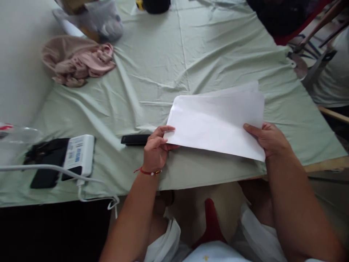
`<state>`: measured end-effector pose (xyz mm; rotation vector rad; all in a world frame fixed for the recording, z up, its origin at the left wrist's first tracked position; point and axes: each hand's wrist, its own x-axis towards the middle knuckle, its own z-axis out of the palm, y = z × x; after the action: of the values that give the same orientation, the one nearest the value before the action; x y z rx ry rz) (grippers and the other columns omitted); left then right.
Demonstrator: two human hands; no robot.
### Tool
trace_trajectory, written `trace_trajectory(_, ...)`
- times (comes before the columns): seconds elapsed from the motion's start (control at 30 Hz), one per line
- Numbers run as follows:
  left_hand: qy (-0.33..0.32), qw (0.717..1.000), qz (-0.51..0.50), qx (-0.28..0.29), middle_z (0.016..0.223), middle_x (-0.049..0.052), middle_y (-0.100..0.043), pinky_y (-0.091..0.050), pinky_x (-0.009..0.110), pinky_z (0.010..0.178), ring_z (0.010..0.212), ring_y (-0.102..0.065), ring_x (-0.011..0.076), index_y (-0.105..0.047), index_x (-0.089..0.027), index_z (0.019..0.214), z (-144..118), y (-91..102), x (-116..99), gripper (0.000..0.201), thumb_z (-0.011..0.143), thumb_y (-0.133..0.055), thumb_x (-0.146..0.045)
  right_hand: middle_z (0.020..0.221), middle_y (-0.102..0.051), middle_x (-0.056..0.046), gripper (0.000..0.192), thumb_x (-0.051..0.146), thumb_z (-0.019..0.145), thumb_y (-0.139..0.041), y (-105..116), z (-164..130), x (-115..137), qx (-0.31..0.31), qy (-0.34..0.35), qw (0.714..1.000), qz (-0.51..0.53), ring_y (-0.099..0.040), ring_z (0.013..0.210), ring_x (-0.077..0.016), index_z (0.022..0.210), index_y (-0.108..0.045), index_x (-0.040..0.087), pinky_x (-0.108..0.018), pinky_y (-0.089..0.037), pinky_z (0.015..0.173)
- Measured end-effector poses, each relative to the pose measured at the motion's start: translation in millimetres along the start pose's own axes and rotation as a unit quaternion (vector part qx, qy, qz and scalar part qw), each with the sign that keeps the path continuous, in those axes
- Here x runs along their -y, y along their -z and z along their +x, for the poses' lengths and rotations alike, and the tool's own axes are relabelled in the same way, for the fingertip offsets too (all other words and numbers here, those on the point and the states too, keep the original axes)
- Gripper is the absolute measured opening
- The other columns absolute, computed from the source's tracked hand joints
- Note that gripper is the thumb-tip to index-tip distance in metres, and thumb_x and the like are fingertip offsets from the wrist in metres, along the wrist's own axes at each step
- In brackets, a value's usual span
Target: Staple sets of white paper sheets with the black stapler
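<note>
White sheets of paper (218, 123), a thin stack folded or layered so that a second edge shows behind the upper right corner, are held just above the near edge of the worktop (169, 51), which is draped in a wrinkled pale green cloth. Left hand (156, 149), wearing a thin red string bracelet (147, 171) at the wrist, pinches the lower left corner of the paper, thumb on top and fingers curled beneath. Right hand (268, 140) grips the lower right edge, thumb pressed flat on the upper face, remaining fingers hidden behind the sheets. A slim black rectangular device (135, 139) lies on the cloth just left of the left hand, apart from the paper. Farther left, a white rectangular charger block (80, 154) with a printed label rests against a black flat object (46, 163); a white cable (40, 168) runs across both and loops over the worktop edge. A crumpled pink fabric garment (77, 60) lies at the far left, well apart from the paper, with a clear plastic bag (100, 20) beyond it.
</note>
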<state>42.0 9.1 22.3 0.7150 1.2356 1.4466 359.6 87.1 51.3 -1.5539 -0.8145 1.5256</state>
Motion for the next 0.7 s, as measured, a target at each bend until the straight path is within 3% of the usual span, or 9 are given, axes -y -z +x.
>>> trace_trajectory(0.13, -0.009, 0.999, 0.016, -0.038, 0.108, 0.005, -0.079, -0.06, 0.028, 0.077, 0.093, -0.077, 0.0212, -0.06, -0.029, 0.139, 0.6, 0.6, 5.1, 0.072, 0.074, -0.088, -0.032, 0.074, -0.079, -0.001, 0.017, 0.026, 0.065, -0.091, 9.5, 0.7, 0.6, -0.001, 0.02, 1.0, -0.011, -0.066, 0.053, -0.016, 0.076, -0.078, 0.024, -0.025, -0.055, 0.045)
trace_trajectory(0.2, 0.005, 0.999, 0.024, -0.04, 0.112, 0.007, -0.081, -0.061, 0.031, 0.084, 0.101, -0.078, 0.024, -0.055, -0.028, 0.145, -1.8, 0.3, 6.9, 0.085, 0.071, -0.095, -0.038, 0.075, -0.08, -0.002, 0.019, 0.028, 0.066, -0.092, 12.9, -1.3, 1.9, 0.006, 0.041, 0.999, -0.011, -0.067, 0.056, -0.0154, 0.078, -0.079, 0.023, -0.024, -0.056, 0.048)
trace_trajectory(0.37, 0.061, 0.998, 0.024, 0.012, 0.104, 0.012, -0.083, -0.066, 0.04, 0.086, 0.101, -0.08, 0.0322, -0.072, -0.019, 0.128, -10.1, -4.8, 7.0, 0.072, 0.071, -0.092, -0.059, 0.078, -0.08, -0.004, 0.017, 0.028, 0.067, -0.091, 14.3, -7.7, 4.8, 0.026, 0.079, 0.997, -0.001, -0.068, 0.058, -0.015, 0.077, -0.08, 0.02, -0.025, -0.057, 0.051)
trace_trajectory(0.53, 0.1, 0.994, 0.031, -0.028, 0.093, 0.009, -0.085, -0.069, 0.042, 0.079, 0.088, -0.082, 0.0318, -0.08, -0.02, 0.107, -7.0, -8.2, 11.1, 0.061, 0.058, -0.101, -0.049, 0.08, -0.078, -0.002, 0.017, 0.031, 0.071, -0.091, 8.9, -4.7, 0.8, 0.023, 0.118, 0.993, -0.021, -0.066, 0.061, -0.0146, 0.08, -0.079, 0.022, -0.025, -0.056, 0.053)
trace_trajectory(0.7, 0.108, 0.993, 0.037, -0.03, 0.085, 0.009, -0.083, -0.07, 0.043, 0.078, 0.094, -0.082, 0.0348, -0.08, -0.019, 0.096, -1.9, -5.6, 17.0, 0.049, 0.06, -0.099, -0.045, 0.073, -0.073, 0.003, 0.012, 0.029, 0.079, -0.084, 8.5, 13.0, -10.0, -0.073, 0.18, 0.975, -0.111, -0.058, 0.056, -0.0117, 0.085, -0.075, 0.024, -0.022, -0.042, 0.048)
